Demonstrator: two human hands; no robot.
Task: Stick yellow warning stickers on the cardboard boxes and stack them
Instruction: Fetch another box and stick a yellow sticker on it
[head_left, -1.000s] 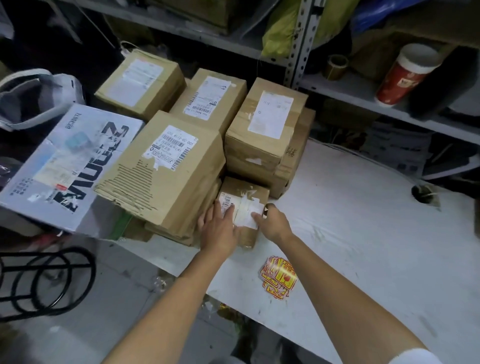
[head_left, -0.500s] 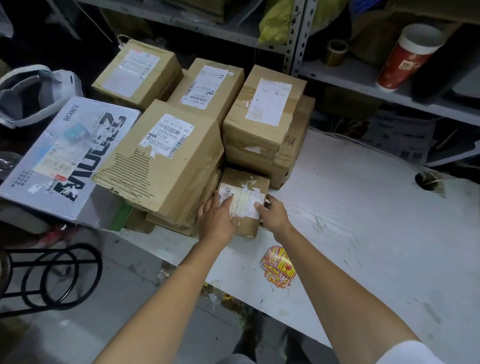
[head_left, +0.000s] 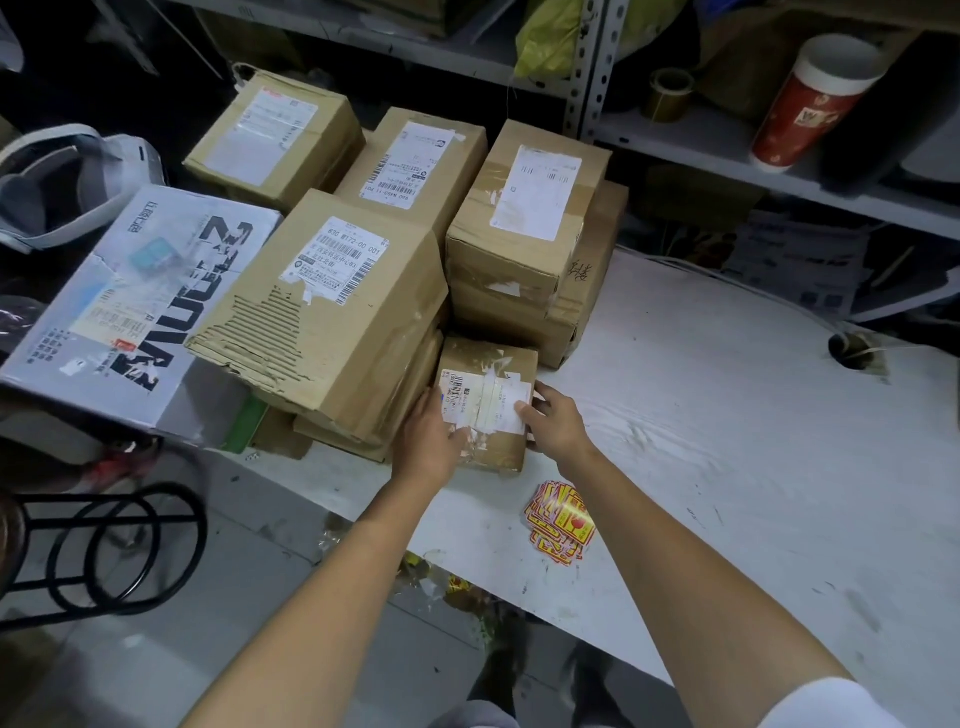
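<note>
A small cardboard box (head_left: 488, 364) with a white shipping label lies on the white table (head_left: 727, 415), wedged against bigger boxes. My left hand (head_left: 428, 436) grips its left side, thumb on the label. My right hand (head_left: 553, 423) grips its right side, thumb on the label's corner. A loose pile of yellow and red warning stickers (head_left: 560, 521) lies on the table just below my right wrist. Several larger cardboard boxes (head_left: 337, 317) with labels are stacked behind and to the left.
A grey printed box (head_left: 130, 306) hangs over the table's left end. A metal shelf (head_left: 779, 171) behind holds a red paper cup (head_left: 810, 104), a tape roll (head_left: 670, 93) and a yellow bag (head_left: 550, 36). A black wire stool (head_left: 104, 551) stands on the floor at left.
Both hands have kept their hold on the small box. My right thumb has come up onto the label's corner. The camera has shifted slightly.
</note>
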